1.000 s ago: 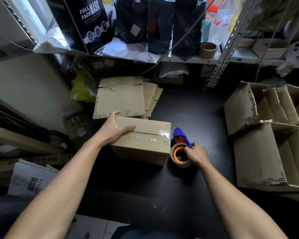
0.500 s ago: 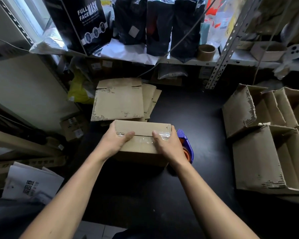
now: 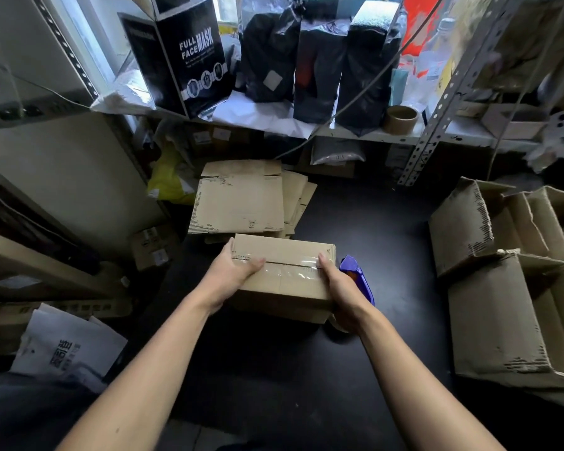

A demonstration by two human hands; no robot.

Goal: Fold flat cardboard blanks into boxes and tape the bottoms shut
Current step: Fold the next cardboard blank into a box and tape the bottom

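Box, clear tape over seam, btm up

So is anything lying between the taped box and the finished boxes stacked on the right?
Only the blue tape dispenser, tight against the right side of the taped box behind the right hand. Beyond it, bare black table runs to the finished boxes.
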